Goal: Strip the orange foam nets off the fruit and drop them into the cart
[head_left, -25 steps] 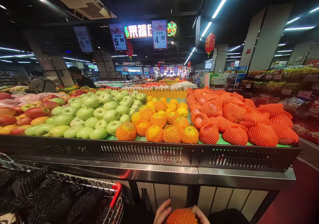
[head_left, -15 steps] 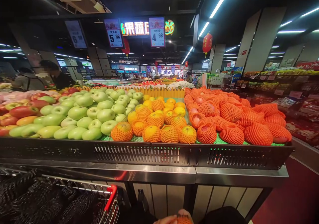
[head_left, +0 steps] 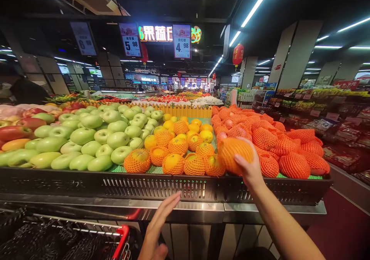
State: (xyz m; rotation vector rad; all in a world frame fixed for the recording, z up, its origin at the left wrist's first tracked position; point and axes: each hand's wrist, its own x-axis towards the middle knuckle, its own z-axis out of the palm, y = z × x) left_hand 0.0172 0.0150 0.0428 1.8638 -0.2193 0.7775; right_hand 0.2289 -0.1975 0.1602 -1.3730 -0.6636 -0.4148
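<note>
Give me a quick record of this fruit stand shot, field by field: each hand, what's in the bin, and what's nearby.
Right hand: grips a netted fruit over the bin's front edge
Left hand: open, empty, below the bin
Bin, left to right: green apples, oranges, fruit in orange nets
Nearby: cart lower left, price signs overhead

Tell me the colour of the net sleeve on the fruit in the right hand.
Orange: the foam net sleeve held by the right hand, seen in the head view.

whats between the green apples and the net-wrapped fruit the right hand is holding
In the head view, a patch of oranges, many in orange foam nets, lies between the green apples and the netted fruit held by the right hand.
</note>
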